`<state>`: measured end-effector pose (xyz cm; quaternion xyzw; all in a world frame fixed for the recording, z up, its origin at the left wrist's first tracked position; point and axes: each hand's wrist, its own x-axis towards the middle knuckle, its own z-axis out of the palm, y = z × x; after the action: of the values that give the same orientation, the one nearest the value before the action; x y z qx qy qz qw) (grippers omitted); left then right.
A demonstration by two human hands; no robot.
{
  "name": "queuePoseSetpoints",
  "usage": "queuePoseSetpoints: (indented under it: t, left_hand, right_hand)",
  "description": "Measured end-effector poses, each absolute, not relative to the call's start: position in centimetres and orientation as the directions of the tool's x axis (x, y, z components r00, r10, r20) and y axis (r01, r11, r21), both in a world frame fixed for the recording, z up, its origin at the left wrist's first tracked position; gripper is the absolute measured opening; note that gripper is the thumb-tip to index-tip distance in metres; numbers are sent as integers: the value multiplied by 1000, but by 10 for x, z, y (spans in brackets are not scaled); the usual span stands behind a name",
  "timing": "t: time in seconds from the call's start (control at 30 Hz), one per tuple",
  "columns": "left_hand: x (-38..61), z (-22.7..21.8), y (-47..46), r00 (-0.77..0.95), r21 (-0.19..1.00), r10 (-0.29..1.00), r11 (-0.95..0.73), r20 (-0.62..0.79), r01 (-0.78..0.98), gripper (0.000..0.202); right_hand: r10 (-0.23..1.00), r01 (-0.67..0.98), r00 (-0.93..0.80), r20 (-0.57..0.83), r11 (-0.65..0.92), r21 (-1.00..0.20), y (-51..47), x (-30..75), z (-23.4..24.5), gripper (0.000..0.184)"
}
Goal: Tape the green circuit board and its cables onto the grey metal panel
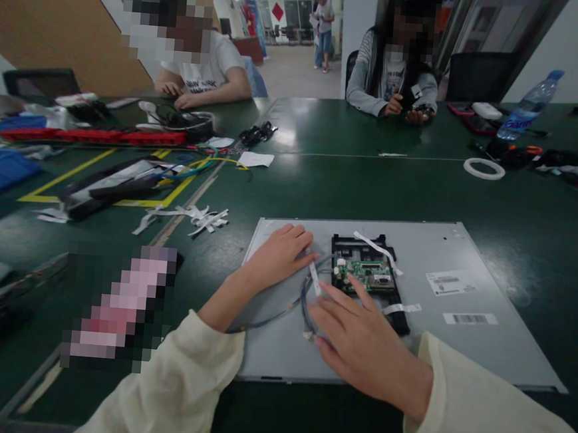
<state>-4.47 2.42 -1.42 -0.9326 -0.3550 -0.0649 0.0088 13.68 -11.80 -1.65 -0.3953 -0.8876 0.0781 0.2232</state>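
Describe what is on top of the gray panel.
A circuit board on a black frame, cables, white tape and labels. The left hand and right hand hide whatever lies beneath them.

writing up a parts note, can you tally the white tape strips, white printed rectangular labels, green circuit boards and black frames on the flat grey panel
White tape strips: 3
White printed rectangular labels: 2
Green circuit board: 1
Black frame: 1
Total: 7

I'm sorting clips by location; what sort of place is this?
Probably an office-like electronics workroom: people sit around a large green table, with a black chair behind and a bare circuit board in front.
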Motion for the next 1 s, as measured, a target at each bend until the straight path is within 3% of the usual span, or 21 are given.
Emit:
queuePoseSetpoints:
  t: [0.1, 0.17, 0.3, 0.47, 0.73, 1.0]
  left_hand:
    - [-45, -16, 24, 714, -2, 686, -721, 141, 693, 26]
    - [-45, -15, 24, 713, -22, 687, -718, 143, 696, 24]
    - [-44, -14, 24, 724, -43, 677, -726, 131, 686, 25]
    - [-45, -15, 26, 727, -37, 675, -729, 125, 683, 25]
    - [-43, -13, 24, 724, -3, 679, -729, 119, 684, 24]
    - [-43, -15, 25, 721, -3, 684, -725, 111, 689, 24]
  right_hand:
    - [774, 710, -494, 397, 622, -330, -103, 161, -4, 28]
    - [853, 806, -330, 404, 477, -350, -88, 186, -1, 26]
    - [954, 893, -87, 286, 202, -402, -63, 234, -7, 19]
    - [986, 851, -65, 156, 136, -508, -58, 252, -12, 15]
    - [986, 862, -163, 34, 160, -482, -57, 247, -16, 21]
    - [972, 850, -132, -192, 11, -526, -59, 248, -10, 21]
